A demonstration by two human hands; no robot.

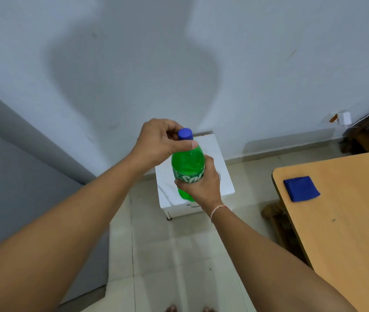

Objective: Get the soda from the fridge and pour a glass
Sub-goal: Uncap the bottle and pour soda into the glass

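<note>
Green soda bottle [187, 167] held upright in mid-air over the floor, in front of a small white cabinet [203, 188]. Right hand [202, 185] wrapped round the label band. Left hand [160, 143] curled at the neck, fingers pinching the blue cap [185, 134]. Cap on. No glass in view; wooden worktop [345, 221] at right carrying only a blue cloth [301, 188].

Risks, judged:
- Opening here after the carry: likely fizz-over onto floor and feet.
- Squeezing the soft body while twisting: spurt at cap release.
- Possibly wet plastic: slip, drop.
- Safer on the worktop first.
</note>
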